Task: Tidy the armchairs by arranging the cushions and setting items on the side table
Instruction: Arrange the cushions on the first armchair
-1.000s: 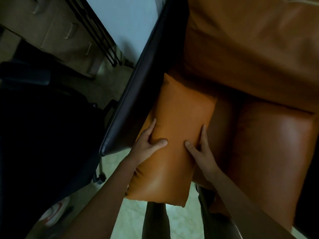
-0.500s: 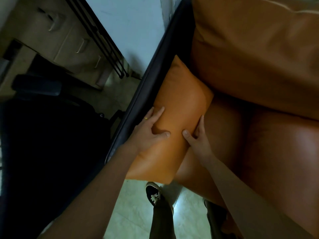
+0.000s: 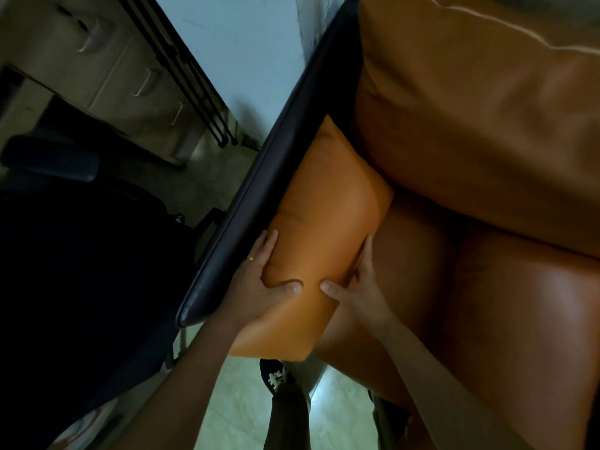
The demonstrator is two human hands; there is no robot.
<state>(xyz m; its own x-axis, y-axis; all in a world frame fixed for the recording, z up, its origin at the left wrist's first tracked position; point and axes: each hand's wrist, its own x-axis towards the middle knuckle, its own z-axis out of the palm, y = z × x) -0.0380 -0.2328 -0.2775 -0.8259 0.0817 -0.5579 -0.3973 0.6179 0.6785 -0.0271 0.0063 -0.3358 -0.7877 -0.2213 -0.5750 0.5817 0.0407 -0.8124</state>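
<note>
An orange leather side cushion (image 3: pixel 328 209) stands on edge along the inside of the armchair's black armrest (image 3: pixel 259 190). My left hand (image 3: pixel 263 280) grips its left side next to the armrest, thumb pressed into the face. My right hand (image 3: pixel 357 287) grips its right side, fingers tucked between the cushion and the brown seat cushion (image 3: pixel 487 319). The cushion's far corner reaches the big orange back cushion (image 3: pixel 470 108). Its near end overhangs the seat's front edge.
A dark office chair (image 3: pixel 65 238) stands close on the left of the armchair. A pale drawer cabinet (image 3: pixel 113 76) and a black metal rack (image 3: pixel 188 79) lie beyond it. My shoe (image 3: pixel 276 375) stands on pale floor tiles below the seat's front.
Both hands have pushed the cushion away from me, deeper along the armrest towards the back cushion, and turned it up against the armrest. Both grips have stayed on it.
</note>
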